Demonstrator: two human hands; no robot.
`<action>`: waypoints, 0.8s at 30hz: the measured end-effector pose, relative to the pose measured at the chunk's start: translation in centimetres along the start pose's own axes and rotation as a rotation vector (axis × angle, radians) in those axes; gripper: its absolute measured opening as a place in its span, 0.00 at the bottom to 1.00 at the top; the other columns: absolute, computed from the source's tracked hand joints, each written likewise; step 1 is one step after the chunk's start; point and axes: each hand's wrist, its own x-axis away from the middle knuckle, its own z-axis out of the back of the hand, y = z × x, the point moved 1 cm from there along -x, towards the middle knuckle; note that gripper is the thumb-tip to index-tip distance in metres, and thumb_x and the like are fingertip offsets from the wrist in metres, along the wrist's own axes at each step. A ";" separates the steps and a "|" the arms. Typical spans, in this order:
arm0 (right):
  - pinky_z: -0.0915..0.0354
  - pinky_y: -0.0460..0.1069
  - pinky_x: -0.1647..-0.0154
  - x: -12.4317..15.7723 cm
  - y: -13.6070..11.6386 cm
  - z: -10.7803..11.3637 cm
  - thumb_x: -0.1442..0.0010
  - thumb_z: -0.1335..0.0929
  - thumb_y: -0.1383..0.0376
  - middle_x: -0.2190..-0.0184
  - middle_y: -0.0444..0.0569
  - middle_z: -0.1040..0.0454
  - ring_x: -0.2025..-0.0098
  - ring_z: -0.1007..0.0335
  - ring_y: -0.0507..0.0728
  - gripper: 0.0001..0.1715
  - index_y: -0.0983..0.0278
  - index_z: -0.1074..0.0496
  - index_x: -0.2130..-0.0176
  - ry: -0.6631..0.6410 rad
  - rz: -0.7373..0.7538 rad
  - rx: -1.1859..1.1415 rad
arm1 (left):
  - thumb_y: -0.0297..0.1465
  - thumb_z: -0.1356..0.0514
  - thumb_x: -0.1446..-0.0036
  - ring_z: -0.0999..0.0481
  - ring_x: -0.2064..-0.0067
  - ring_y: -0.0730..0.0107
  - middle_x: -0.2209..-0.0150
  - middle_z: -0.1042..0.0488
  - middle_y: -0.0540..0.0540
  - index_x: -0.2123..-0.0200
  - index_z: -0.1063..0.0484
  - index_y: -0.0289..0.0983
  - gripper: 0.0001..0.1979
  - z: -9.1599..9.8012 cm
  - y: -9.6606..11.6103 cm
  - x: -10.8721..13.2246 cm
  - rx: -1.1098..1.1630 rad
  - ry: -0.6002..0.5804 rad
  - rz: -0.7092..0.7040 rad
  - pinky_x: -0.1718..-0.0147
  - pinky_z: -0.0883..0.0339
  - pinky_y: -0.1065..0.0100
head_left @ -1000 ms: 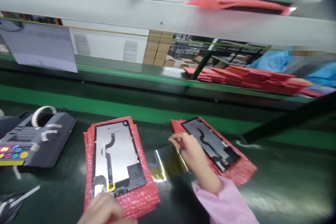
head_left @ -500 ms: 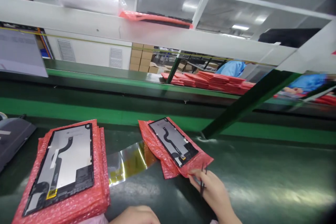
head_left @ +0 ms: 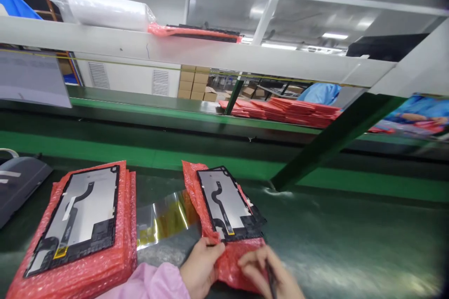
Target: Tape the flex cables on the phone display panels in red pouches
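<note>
A flat display panel [head_left: 229,198], with a silver back, black edges and a dark curved ribbon cable, lies on a red bubble-wrap bag [head_left: 233,261]. A second black edge shows under its right side. At the panel's lower left corner, my left hand [head_left: 201,266] is closed on the bag, thumb on top. My right hand [head_left: 271,273] is over the bag's near end, fingers curled around dark tweezers [head_left: 271,278]; whether its fingertips also pinch the bag is unclear. To the left, a similar panel [head_left: 79,219] rests on a stack of red bubble-wrap bags [head_left: 122,247].
A clear strip with amber film [head_left: 164,219] lies between the two panels. A grey device [head_left: 21,182] stands at far left. A slanted green post [head_left: 329,145] rises behind on the right. More red bags [head_left: 287,110] are piled on the far bench, near people in blue sleeves.
My left hand has come up from the bottom edge and taken hold of the bag. The panel and bag have turned more upright, and a black edge beneath now shows. My right hand moved lower.
</note>
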 end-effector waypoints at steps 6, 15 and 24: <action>0.35 0.54 0.67 -6.4 2.2 3.1 0.55 0.30 0.38 0.69 0.49 0.27 0.69 0.28 0.63 0.33 0.58 0.43 0.64 0.291 -0.270 0.318 | 0.29 0.26 0.61 0.21 0.68 0.62 0.68 0.24 0.45 0.59 0.36 0.33 0.28 2.1 0.2 1.0 -0.085 -0.017 0.027 0.65 0.28 0.64; 0.42 0.48 0.72 -9.0 1.6 2.4 0.58 0.31 0.40 0.80 0.39 0.43 0.76 0.44 0.53 0.32 0.59 0.48 0.74 0.055 -0.266 0.182 | 0.22 0.38 0.65 0.24 0.73 0.68 0.70 0.22 0.45 0.52 0.34 0.31 0.30 5.5 2.2 2.8 -0.206 -0.179 0.030 0.73 0.32 0.70; 0.49 0.44 0.83 -7.2 -4.3 4.9 0.66 0.24 0.44 0.77 0.40 0.42 0.77 0.46 0.51 0.34 0.60 0.43 0.71 0.249 -0.559 -0.145 | 0.16 0.33 0.67 0.22 0.52 0.60 0.54 0.23 0.46 0.45 0.33 0.40 0.41 8.7 3.8 6.9 -0.111 -0.404 0.061 0.54 0.31 0.66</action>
